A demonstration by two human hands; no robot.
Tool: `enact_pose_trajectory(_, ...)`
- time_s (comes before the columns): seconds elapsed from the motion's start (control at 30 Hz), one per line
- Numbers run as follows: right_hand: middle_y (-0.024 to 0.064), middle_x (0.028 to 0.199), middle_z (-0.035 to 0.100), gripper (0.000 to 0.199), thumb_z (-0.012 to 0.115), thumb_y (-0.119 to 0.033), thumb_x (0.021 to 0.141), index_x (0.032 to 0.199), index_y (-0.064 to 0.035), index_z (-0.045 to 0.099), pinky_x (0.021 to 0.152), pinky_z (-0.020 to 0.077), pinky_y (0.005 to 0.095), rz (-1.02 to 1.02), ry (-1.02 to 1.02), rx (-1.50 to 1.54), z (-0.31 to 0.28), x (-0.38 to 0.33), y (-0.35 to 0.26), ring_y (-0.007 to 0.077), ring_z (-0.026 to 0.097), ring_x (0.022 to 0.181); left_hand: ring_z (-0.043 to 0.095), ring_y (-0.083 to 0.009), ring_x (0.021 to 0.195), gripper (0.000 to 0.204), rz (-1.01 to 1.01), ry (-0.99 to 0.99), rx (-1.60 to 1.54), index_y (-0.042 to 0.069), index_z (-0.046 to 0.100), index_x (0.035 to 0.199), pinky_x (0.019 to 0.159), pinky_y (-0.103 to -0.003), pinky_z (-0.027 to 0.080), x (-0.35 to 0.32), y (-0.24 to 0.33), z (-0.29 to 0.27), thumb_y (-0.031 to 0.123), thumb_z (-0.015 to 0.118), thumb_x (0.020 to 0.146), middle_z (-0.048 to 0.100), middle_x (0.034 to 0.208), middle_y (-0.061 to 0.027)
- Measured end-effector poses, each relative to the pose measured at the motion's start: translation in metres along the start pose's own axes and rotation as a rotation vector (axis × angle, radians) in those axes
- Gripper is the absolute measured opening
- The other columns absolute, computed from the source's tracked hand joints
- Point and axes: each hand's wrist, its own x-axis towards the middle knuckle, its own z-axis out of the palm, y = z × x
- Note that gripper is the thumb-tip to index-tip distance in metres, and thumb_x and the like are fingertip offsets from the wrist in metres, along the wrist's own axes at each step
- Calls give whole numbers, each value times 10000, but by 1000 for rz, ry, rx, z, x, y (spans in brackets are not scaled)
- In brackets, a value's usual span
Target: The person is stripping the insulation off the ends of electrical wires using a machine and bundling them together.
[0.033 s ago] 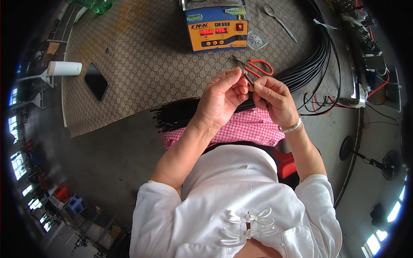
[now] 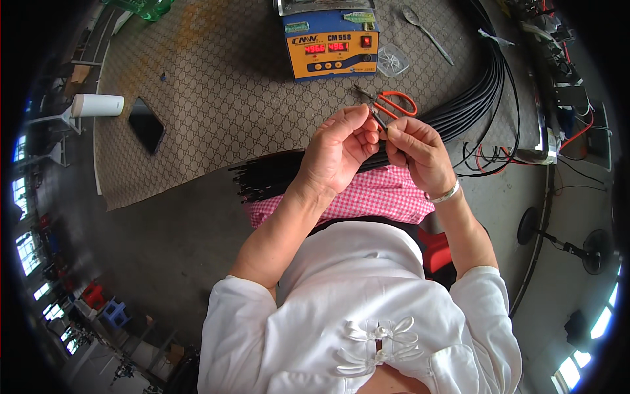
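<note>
Between my two hands is the end of a black cable (image 2: 380,122), held above the near edge of the table. My right hand (image 2: 420,146) is closed on it, thumb on top and fingers curled beneath. Thumb and index finger of my left hand (image 2: 340,146) pinch at its tip; the other fingers are loosely curled. The fine detail at the tip is too small to make out. Just beyond the fingers lies a pair of snips with orange handles (image 2: 401,102). A thick bundle of black cables (image 2: 469,108) runs behind my hands, its cut ends (image 2: 262,178) near my lap.
A blue and orange box with red digital displays (image 2: 331,49) stands on the patterned table cover (image 2: 216,92). Near it are a clear plastic dish (image 2: 392,60) and a spoon (image 2: 430,36). To the left lie a phone (image 2: 146,125) and a white cup (image 2: 98,105). Pink checked cloth (image 2: 387,197) covers my lap.
</note>
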Motion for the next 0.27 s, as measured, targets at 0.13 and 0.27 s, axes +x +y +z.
enact_pose_trajectory(0.13,-9,622,505,140,564,-150,866,839,-12,566,460,306,186,9,17,3,0,4,1,54,401,503,519,-115,666,138,-16,26,-7,68,573,826,632,-254,430,2,4,-2,204,575,845,571,733,-13)
enact_pose_trajectory(0.27,-8,625,507,134,575,-144,858,861,-10,576,462,313,185,-6,38,-43,-2,9,-4,54,403,505,523,-119,677,158,-20,31,-19,64,576,850,647,-264,439,6,7,-1,222,577,847,576,745,-15)
